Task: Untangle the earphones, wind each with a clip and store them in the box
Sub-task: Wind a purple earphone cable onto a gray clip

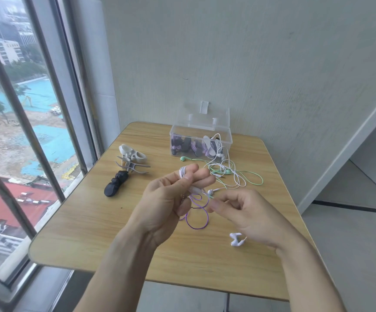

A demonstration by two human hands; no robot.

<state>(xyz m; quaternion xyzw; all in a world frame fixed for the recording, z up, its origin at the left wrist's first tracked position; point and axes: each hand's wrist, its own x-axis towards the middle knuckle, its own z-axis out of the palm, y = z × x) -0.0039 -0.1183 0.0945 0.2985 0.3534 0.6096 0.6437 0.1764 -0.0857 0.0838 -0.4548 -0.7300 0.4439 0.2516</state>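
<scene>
My left hand [171, 197] is raised over the table and grips a pale clip with purple earphone cable [197, 218] wound round it; loose purple loops hang below. My right hand [243, 212] pinches that cable just right of the loops. One white earbud [211, 192] shows between my hands. A tangle of white and mint-green earphones [229, 174] lies behind, in front of the clear plastic box [201, 140]. The box stands open and holds several wound earphones. A white clip [236, 239] lies under my right wrist.
Spare clips lie at the table's left: a white pair [131, 153], a grey one [133, 166], a black row [116, 183]. The wooden table [92, 221] stands against a wall, with a window on its left and open floor on its right.
</scene>
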